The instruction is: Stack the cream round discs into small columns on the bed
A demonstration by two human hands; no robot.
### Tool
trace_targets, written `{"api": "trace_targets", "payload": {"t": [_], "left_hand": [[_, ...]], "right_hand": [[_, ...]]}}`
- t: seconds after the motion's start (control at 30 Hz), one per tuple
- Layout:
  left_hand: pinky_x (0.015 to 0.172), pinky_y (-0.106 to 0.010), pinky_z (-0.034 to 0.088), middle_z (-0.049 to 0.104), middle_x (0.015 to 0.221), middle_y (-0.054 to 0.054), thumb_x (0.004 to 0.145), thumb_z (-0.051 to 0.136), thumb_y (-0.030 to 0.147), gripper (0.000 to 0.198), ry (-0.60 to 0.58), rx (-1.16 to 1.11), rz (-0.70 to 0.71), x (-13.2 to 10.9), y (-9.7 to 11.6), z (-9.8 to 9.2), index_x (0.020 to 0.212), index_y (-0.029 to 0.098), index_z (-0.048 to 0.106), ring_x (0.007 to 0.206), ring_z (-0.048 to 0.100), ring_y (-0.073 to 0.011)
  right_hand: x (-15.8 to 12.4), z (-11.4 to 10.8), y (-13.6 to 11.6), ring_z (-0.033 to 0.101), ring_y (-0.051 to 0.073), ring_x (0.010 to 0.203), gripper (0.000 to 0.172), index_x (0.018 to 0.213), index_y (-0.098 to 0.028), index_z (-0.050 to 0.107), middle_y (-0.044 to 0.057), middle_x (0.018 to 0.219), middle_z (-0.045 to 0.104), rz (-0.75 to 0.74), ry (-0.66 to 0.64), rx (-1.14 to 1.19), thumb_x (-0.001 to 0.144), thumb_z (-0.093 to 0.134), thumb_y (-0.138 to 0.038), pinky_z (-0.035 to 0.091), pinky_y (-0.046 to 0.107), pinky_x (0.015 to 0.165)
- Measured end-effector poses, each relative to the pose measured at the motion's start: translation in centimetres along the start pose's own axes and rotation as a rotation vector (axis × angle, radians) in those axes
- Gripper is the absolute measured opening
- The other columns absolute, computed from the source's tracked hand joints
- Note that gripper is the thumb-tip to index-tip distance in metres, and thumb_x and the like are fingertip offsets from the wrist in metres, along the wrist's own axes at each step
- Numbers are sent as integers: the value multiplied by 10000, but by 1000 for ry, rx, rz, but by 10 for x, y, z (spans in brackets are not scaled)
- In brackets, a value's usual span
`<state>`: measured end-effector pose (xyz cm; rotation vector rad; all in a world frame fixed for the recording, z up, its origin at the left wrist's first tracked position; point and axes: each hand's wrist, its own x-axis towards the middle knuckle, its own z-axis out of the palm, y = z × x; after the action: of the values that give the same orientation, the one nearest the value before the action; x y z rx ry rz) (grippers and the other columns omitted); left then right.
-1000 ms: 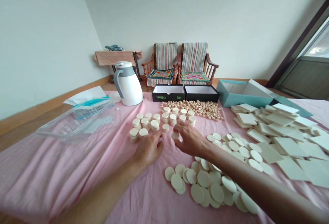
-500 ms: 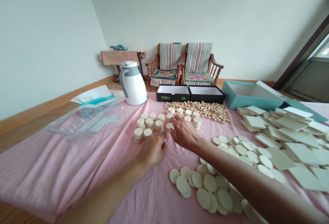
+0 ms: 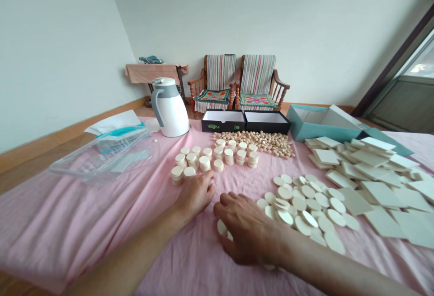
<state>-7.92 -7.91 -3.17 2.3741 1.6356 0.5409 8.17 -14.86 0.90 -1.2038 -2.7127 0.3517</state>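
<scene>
My left hand (image 3: pixel 196 194) rests on the pink cloth with its fingers curled, just in front of the nearest stacks of small round wooden discs (image 3: pixel 190 172). Whatever its fingers may hold is hidden. My right hand (image 3: pixel 249 228) reaches down over the larger loose round discs at the near side. Its thumb and fingers are apart, and a pale round disc (image 3: pixel 222 227) shows between them. Behind my hands, several short stacks stand in rough rows, one low stack (image 3: pixel 218 165) among them. More loose round discs (image 3: pixel 299 203) lie to the right of my right hand.
Small wooden pieces (image 3: pixel 257 142) lie before two black open boxes (image 3: pixel 224 126). Square pale tiles (image 3: pixel 383 198) are heaped at right, near a teal box (image 3: pixel 307 126). A white jug (image 3: pixel 172 115) and a clear plastic tray (image 3: pixel 77 162) stand on the left.
My right hand has left the stacks and come back toward me, down to the near loose discs. My left hand stays by the stacks. The view has shifted slightly.
</scene>
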Motion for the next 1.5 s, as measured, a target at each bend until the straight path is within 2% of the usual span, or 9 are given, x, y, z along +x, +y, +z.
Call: {"api": "trace_targets", "payload": {"t": [0.2, 0.33, 0.47, 0.7, 0.83, 1.0, 1.23, 1.4, 1.5], "left_hand": [[607, -241, 374, 646, 718, -17, 791, 451, 155, 194, -2, -16, 9, -1, 0, -1, 934, 179, 580, 675, 606, -153], [557, -239, 336, 609, 666, -10, 781, 448, 134, 127, -7, -44, 84, -2, -1, -4, 828, 164, 562, 629, 571, -144], [543, -240, 324, 631, 705, -20, 766, 455, 109, 179, -2, -52, 64, -2, 0, -5, 882, 170, 577, 637, 581, -151], [574, -242, 354, 663, 785, -40, 774, 449, 104, 202, -8, -46, 61, -2, 1, -5, 907, 171, 586, 709, 613, -165], [554, -245, 333, 654, 759, -37, 780, 455, 116, 171, -15, -33, 47, -2, 2, -6, 886, 168, 580, 683, 603, -161], [531, -250, 303, 622, 693, -34, 816, 441, 156, 126, 1, -14, 42, -2, 1, -4, 831, 157, 566, 625, 567, -150], [528, -257, 290, 592, 653, -29, 790, 448, 126, 118, 1, -28, 59, -2, -1, -2, 778, 154, 562, 605, 537, -147], [533, -251, 287, 599, 657, -21, 796, 455, 143, 125, -5, -19, 50, -2, -1, -3, 838, 160, 571, 601, 541, -144], [543, -244, 296, 605, 672, -12, 800, 450, 152, 145, 3, -26, 59, -2, -1, -3, 879, 172, 570, 607, 550, -143]], "right_hand": [[6, 3, 2, 522, 193, 797, 191, 860, -150, 546, 97, 898, 558, 66, 7, 4, 675, 511, -182, 416, 296, 686], [23, -1, 25, 538, 178, 824, 237, 939, -149, 550, 94, 931, 546, 172, 133, 25, 712, 483, -152, 406, 275, 705], [33, 3, 50, 536, 173, 801, 227, 928, -129, 565, 104, 926, 549, 248, 164, 1, 718, 482, -146, 391, 273, 692], [29, 14, 75, 517, 145, 794, 254, 890, -139, 594, 69, 858, 557, 124, 136, 113, 665, 496, -74, 378, 230, 682], [38, 9, 73, 525, 144, 744, 215, 884, -142, 575, 61, 828, 569, 183, 168, 77, 681, 512, -116, 375, 236, 650], [65, -6, 60, 551, 164, 724, 197, 938, -153, 537, 93, 947, 568, 280, 297, -101, 763, 484, -227, 377, 259, 599], [91, -10, 52, 580, 191, 775, 203, 918, -140, 540, 127, 988, 555, 293, 250, -194, 857, 395, -268, 409, 272, 610], [77, -14, 55, 572, 178, 753, 186, 929, -144, 553, 113, 997, 564, 317, 300, -151, 839, 411, -222, 405, 272, 609], [53, -22, 55, 569, 159, 744, 177, 903, -152, 587, 74, 897, 601, 198, 199, -26, 783, 456, -146, 414, 263, 648]]}}
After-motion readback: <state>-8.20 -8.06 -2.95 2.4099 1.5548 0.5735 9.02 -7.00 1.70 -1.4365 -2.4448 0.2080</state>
